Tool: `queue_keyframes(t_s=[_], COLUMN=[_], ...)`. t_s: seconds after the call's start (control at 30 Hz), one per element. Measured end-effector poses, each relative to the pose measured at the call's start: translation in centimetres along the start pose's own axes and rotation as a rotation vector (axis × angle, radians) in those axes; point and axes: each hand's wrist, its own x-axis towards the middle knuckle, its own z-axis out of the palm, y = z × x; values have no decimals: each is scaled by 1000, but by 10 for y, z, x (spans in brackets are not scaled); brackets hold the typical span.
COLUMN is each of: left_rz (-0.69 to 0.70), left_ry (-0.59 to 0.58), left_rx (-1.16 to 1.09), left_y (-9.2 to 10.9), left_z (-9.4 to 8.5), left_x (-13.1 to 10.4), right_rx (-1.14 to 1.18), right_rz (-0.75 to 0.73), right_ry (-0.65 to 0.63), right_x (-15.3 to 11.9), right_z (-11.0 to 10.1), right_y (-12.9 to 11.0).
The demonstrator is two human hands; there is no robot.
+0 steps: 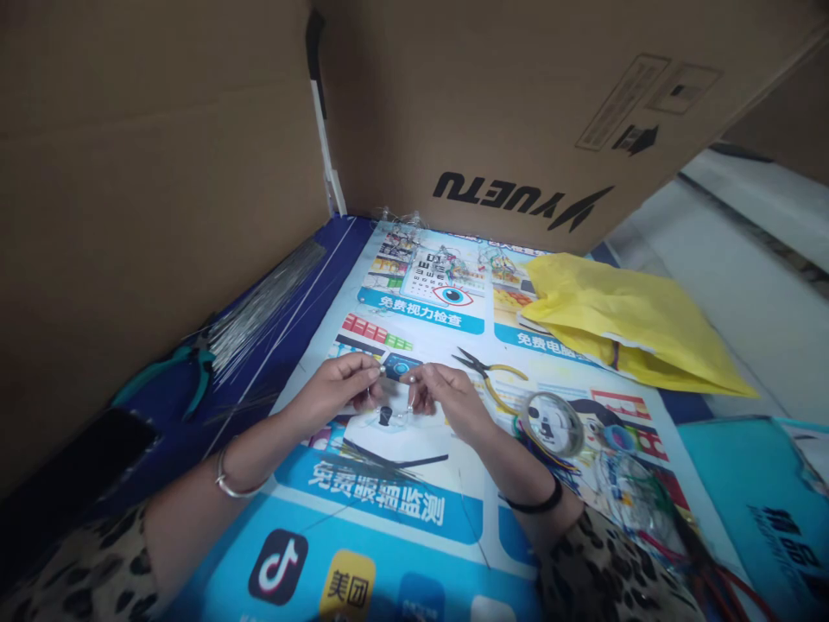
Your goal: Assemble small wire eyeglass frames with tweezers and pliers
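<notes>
A thin beaded wire (pixel 392 418) hangs in a loose loop between my two hands, with small pale beads along it. My left hand (pixel 346 382) pinches one end of it, a bead showing at the fingertips. Across a small gap, my right hand (pixel 452 399) pinches the other end in the same way. Below the hands, several loose wires (pixel 379 462) lie on the printed poster (pixel 389 540). Just beyond my right hand are yellow-handled pliers (pixel 497 373), their jaws pointing away to the left.
Cardboard walls (pixel 518 95) stand at the back and left. On the left lie a wire bundle (pixel 268 298) and teal-handled pliers (pixel 187 380). To the right are a tape roll (pixel 552 425), a clear bag of coloured strands (pixel 631 492) and a yellow bag (pixel 622 315). Tangled beaded wires (pixel 446 259) lie at the back.
</notes>
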Motion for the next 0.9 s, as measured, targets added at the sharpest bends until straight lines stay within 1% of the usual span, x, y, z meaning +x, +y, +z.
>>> queue_keyframes(t_s=[0.1, 0.23, 0.37, 0.67, 0.9], left_rz=[22, 38, 45, 55, 56], left_ry=[0, -11, -44, -71, -52], left_rx=[28, 7, -27, -138, -133], left_y=[1, 0, -1, 3, 3], left_z=[0, -1, -2, -4, -3], left_x=[0, 1, 1, -1, -1], right_rx=[-24, -66, -68, -63, -65], right_rz=[26, 88, 88, 62, 59], right_ry=[-13, 27, 38, 57, 59], right_x=[-1, -1, 0, 0, 0], right_z=[-1, 0, 0, -2, -2], right_y=[-1, -1, -1, 1, 1])
